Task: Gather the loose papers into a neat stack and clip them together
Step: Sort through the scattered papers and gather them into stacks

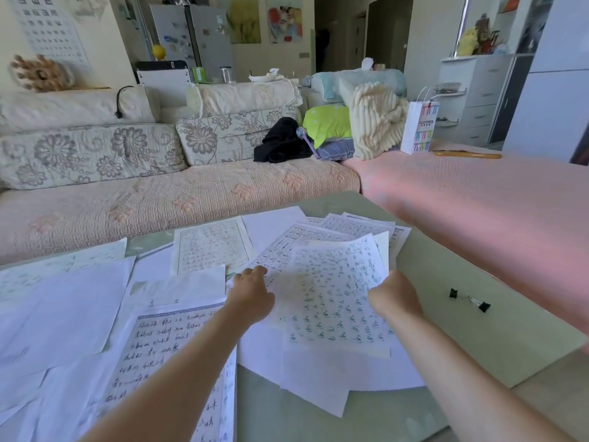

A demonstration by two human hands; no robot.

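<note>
While most of the loose papers (95,314) lie scattered across the bench (497,339), a person leans in with both bare arms to begin gathering them. Well out to the left of the left hand (253,296), blank sheets and a handwritten page (165,355) overlap at odd angles, none squared up. The left hand rests knuckles-up on the near edge of a fanned pile, fingers curled down onto the paper; whether it pinches a sheet or only presses on it cannot be told. Between the two hands sits a practice sheet (334,298) covered in rows of characters, the top of a loose fan that spreads away beyond the fingers. The right hand (393,296) grips that sheet's right edge, fingers tucked out of sight behind the paper. Well apart to the right of that hand, two black binder clips (468,300) lie untouched on bare bench.

By the look of things the job has scarcely begun: no neat stack exists, and the clipping is all to come. Both sets of fingertips are hidden, the nearest papers run off the bottom left of the view, and the writing is too small to read.
</note>
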